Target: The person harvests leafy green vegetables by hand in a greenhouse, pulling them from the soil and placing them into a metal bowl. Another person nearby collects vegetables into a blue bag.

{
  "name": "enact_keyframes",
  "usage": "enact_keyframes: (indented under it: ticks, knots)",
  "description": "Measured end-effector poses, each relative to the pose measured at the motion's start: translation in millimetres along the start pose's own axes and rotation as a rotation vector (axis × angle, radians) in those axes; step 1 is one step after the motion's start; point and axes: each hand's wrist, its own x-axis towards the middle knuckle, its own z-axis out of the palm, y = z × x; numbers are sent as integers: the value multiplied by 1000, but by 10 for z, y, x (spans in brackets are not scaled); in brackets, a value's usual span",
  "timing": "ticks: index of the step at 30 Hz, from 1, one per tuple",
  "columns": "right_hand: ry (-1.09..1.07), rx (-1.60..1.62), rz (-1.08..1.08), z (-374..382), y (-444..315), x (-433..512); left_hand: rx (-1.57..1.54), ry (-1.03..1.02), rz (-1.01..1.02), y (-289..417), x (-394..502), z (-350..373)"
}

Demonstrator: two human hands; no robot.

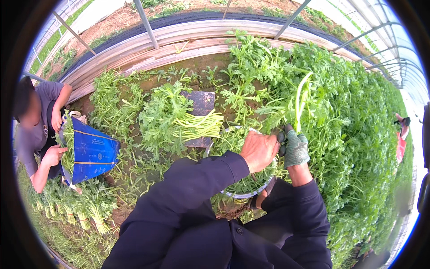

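In my gloved right hand [296, 148] is a pale-stemmed leafy green stalk [299, 101], stem end pointing up and away from me. The glove is grey-green with dark fingertips. My bare left hand [260, 151] is curled against those fingertips; whether it pinches anything is hidden. Below both hands sits a round tub with a pale rim [245, 195], holding loose leaves and partly covered by my forearm. To the left, a pile of cut leafy greens [200, 125] lies across a dark patterned board [203, 99], its stems evenly lined up toward the tub.
Dense leafy crop [356, 141] grows along my right. At left, a co-worker [47, 101] holds greens in a blue wrapper [95, 151]. Several banded bunches [82, 217] stand near them. A pale plastic-covered border [201, 33] and metal poles [146, 23] line the far side.
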Motion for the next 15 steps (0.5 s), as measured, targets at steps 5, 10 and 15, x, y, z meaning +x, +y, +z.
enact_keyframes:
  ticks: [5,10,15]
  knots:
    - [-19,-234,-130,58,244,41,18,-383,-314,-88,-191,258]
    - [-6,-331,-173,-83,27,70,-63,-343,-481,-350,-434,497]
    - [-38,-307,-194,-111,-103,-3,-71,-367,-478,-504,-521,528]
